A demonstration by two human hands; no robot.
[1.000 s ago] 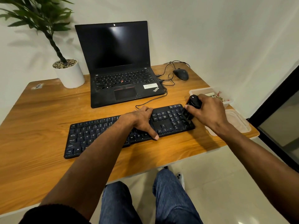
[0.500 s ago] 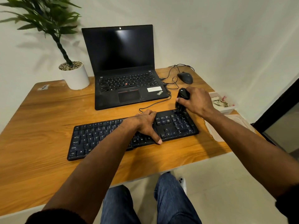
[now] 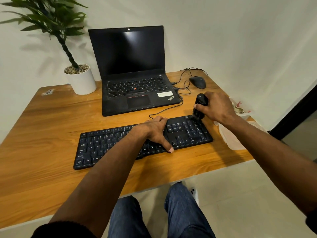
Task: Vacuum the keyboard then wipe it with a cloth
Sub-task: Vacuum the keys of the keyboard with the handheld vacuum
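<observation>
Keyboards number two on the wooden counter (image 3: 51, 121): one separate black keyboard (image 3: 187, 133) laid near the front edge, slightly slanted, and one built into the open laptop (image 3: 137, 100) set behind it. The separate keyboard is steadied by the left hand (image 3: 154, 131), which is laid flat across its middle with the fingers spread and relaxed and the thumb reaching its near edge. One small black handheld vacuum (image 3: 200, 107) is gripped by the right hand (image 3: 217, 107), fingers curled round its body, and is held upright with its lower end set at the far right corner of the keyboard. One thin black cable (image 3: 164, 109) is seen running from the back of the keyboard toward the laptop's right side. One dark mouse (image 3: 198, 81) is placed at the far right of the counter, its own cable looped beside it. Two clear plastic pieces are found at the right edge: one shallow container (image 3: 243, 114) with small items inside, partly hidden by the right wrist, and one flat lid (image 3: 231, 138) just in front of it. One white pot with one green plant (image 3: 80, 79) is stood at the far left, beside the laptop. One small sticker (image 3: 48, 92) is seen near the far left corner. Two legs in blue jeans (image 3: 185, 212) are seen below the counter edge
</observation>
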